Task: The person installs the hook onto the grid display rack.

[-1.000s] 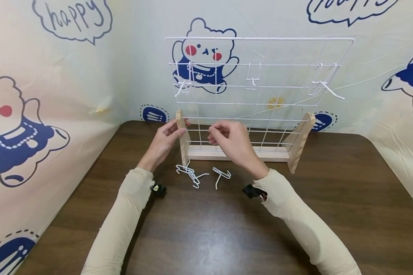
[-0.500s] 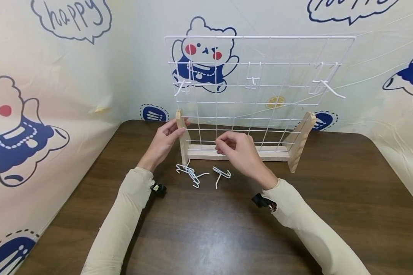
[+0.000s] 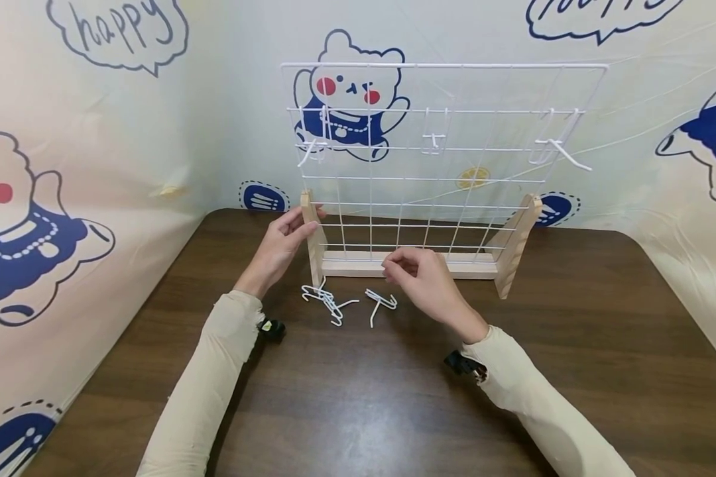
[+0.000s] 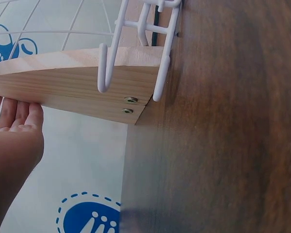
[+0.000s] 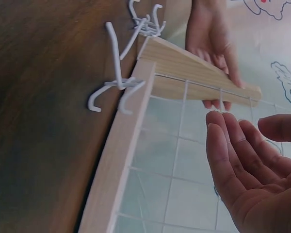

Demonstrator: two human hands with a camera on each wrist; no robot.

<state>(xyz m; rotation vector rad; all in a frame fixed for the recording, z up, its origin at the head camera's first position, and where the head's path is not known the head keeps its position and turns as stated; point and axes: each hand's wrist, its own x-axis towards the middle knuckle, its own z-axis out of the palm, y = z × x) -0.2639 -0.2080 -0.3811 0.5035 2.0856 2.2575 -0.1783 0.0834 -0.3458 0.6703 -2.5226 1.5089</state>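
Since a second ago, right hand [image 3: 425,281] has come down from the lower grid wires to just in front of the wooden base rail [image 3: 358,265], centre of the head view; left hand [image 3: 283,242] has stayed put.

Item 1, right hand: fingers loosely bent, thumb near fingertips, holding nothing that I can see. In the right wrist view the palm [image 5: 254,179] fills the lower right, fingers relaxed.

Item 2, left hand: I read it as gripping the left wooden upright [image 3: 310,235] of the rack, thumb behind, fingers [image 4: 17,114] laid along the wood.

Item 3, white wire grid panel [image 3: 441,156]: upright between two wooden uprights, upper centre of the head view. Three white hooks hang on its upper rows, at left [image 3: 309,147], middle [image 3: 434,140] and right [image 3: 563,154].

Item 4, single loose hook [image 3: 380,303]: lying on the table just left of my right hand, not touched.

Item 5, tangle of loose hooks [image 3: 328,303]: on the table at the foot of the left upright, left of centre.

Item 6, dark wooden table [image 3: 573,371]: carries all of the above.
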